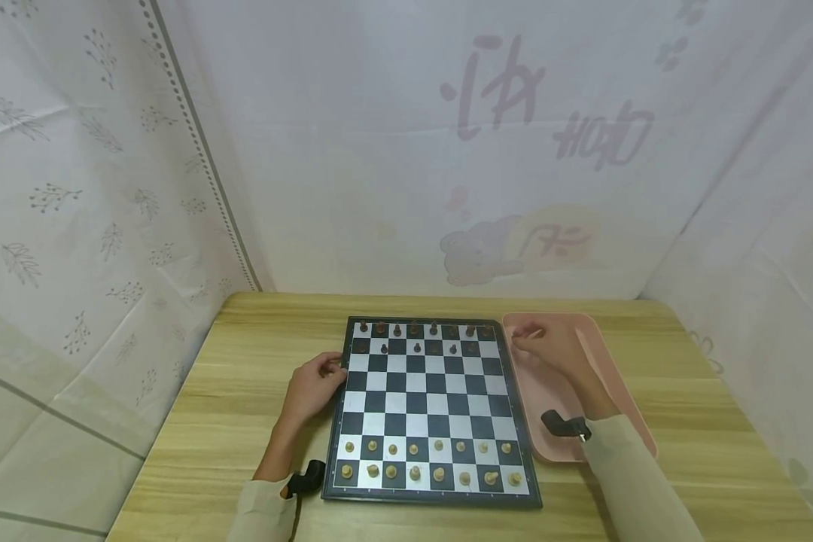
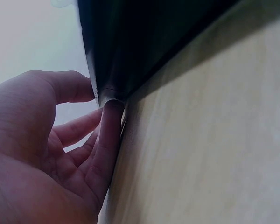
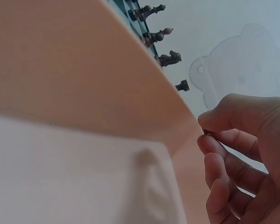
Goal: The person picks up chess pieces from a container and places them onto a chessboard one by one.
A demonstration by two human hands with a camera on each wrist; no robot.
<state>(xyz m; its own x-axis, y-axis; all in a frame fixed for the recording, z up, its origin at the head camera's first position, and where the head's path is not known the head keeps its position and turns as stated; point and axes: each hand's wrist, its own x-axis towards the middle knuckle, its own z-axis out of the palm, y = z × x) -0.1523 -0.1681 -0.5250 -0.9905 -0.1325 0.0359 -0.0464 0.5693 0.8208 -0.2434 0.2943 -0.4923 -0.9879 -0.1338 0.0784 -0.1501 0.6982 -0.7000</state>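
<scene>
A black-and-white chessboard (image 1: 416, 404) lies on the table, with light pieces (image 1: 415, 473) in two rows at the near side and dark pieces (image 1: 414, 329) at the far side. My left hand (image 1: 315, 385) holds the board's left edge; in the left wrist view the thumb (image 2: 74, 87) and a finger (image 2: 111, 135) meet the dark side of the board (image 2: 130, 42). Over the far left part of a pink tray (image 1: 549, 421), my right hand (image 1: 552, 345) pinches a small dark chess piece (image 3: 206, 132) between thumb and index finger. The fingers hide most of that piece.
The pink tray stands right beside the board's right edge on the wood-grain table (image 1: 244, 361). Pale printed curtains (image 1: 379, 150) hang behind the table and at both sides. In the right wrist view, dark pieces (image 3: 170, 58) show past the tray wall (image 3: 84, 60).
</scene>
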